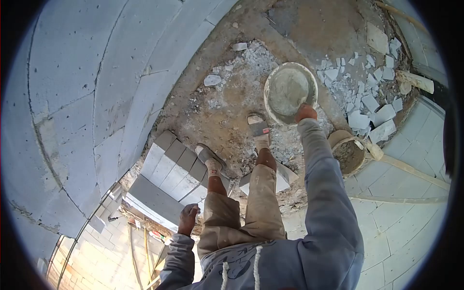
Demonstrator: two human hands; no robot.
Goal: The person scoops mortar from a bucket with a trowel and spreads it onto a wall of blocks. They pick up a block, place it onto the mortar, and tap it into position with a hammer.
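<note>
My right hand (306, 112) is closed in a fist at the near right edge of a round bucket (267, 92). Grey wet mortar (288, 90) lies inside the bucket. Whatever the fist grips is hidden beneath it. My left hand (187, 220) hangs beside my thigh with its fingers curled in, and nothing shows in it. Close to that hand is a stack of grey blocks (166, 164), with a long block (152, 198) at its near side. A second, smaller bucket (349, 153) with brownish content stands below and right of my right hand.
A tall grey block wall (130, 72) curves along the left. Broken white block pieces (369, 104) litter the ground at the right, with more rubble (251, 63) beyond my feet. A wooden-handled tool (411, 171) lies at the right. Another block (285, 179) sits behind my right leg.
</note>
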